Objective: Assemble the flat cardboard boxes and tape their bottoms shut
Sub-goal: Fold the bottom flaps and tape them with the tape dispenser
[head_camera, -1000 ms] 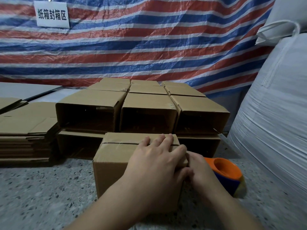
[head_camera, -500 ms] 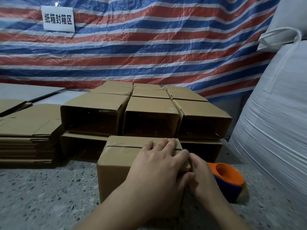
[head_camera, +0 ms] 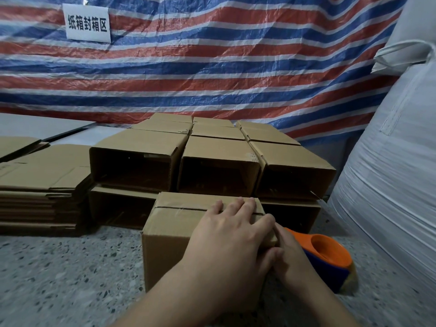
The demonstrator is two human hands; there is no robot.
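wall: red-white-blue striped tarp (head_camera: pixel 212 67) | white sign (head_camera: pixel 87 23) | floor: speckled terrazzo (head_camera: pixel 59 267) | right: white woven sack (head_camera: pixel 389 185)

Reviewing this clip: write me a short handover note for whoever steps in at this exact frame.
Left hand: flat on the taped seam of the box, pressing.
Right hand: at the box's right edge, mostly hidden; grip unclear.
Tape dispenser: on the floor, right of the box.
Done: assembled boxes stacked behind.
Left: finish this seam, then work through the flat boxes at left.
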